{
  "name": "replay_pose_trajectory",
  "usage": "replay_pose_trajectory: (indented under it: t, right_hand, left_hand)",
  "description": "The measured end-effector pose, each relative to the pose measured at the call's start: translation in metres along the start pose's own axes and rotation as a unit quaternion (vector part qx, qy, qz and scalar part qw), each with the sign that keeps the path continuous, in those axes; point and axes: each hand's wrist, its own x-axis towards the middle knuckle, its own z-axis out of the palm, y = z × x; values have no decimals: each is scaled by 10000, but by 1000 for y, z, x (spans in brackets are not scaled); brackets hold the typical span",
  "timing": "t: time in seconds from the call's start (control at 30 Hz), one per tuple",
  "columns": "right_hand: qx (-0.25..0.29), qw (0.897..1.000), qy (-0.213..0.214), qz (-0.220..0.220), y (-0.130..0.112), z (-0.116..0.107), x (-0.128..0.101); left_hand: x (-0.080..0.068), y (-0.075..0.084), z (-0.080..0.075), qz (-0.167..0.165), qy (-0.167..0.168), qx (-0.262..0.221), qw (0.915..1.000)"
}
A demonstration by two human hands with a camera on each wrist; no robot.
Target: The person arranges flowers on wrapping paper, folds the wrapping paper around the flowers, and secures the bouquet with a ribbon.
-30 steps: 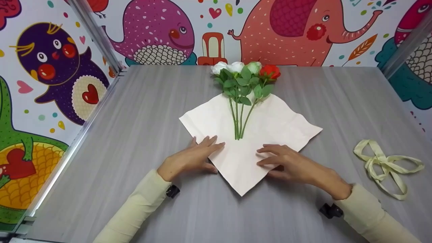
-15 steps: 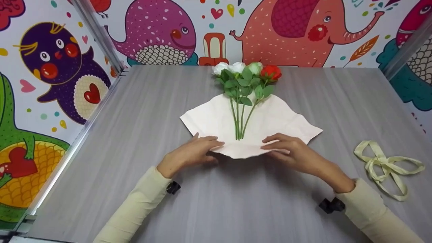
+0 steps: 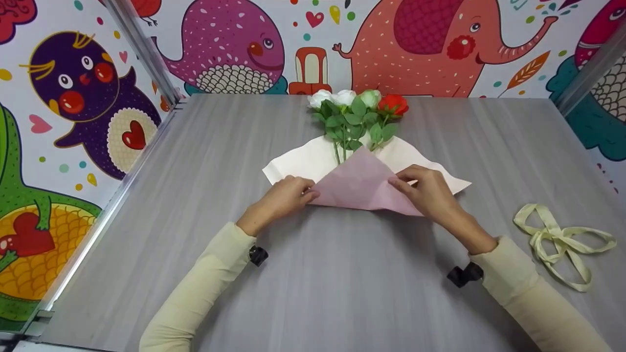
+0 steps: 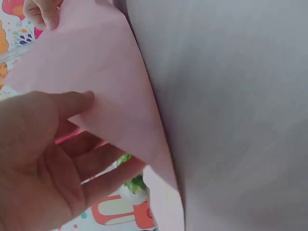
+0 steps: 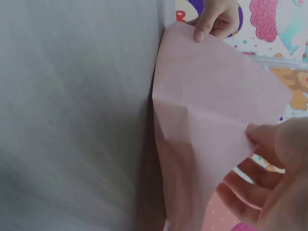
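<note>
Left hand [image 3: 283,195] and right hand [image 3: 423,188] each pinch an edge of the wrapping paper [image 3: 359,188], thumb over, fingers beneath. Its pink flap is folded over the flower stems [image 3: 340,151].

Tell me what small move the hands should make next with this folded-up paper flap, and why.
Probably lower the pink flap onto the stems and press its fold flat. The left hand and right hand each pinch a side of it, the wrist views show it lifted off the table, and its tip already reaches the leaves.
</note>
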Motion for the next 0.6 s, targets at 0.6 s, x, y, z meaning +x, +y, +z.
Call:
replay_pose_trajectory:
  t: [0.6]
  right_hand:
    - [-2,9696,-2447,-4,31,-23,-13]
  left_hand:
    - [20,-24,7,-506,278,-639,9963]
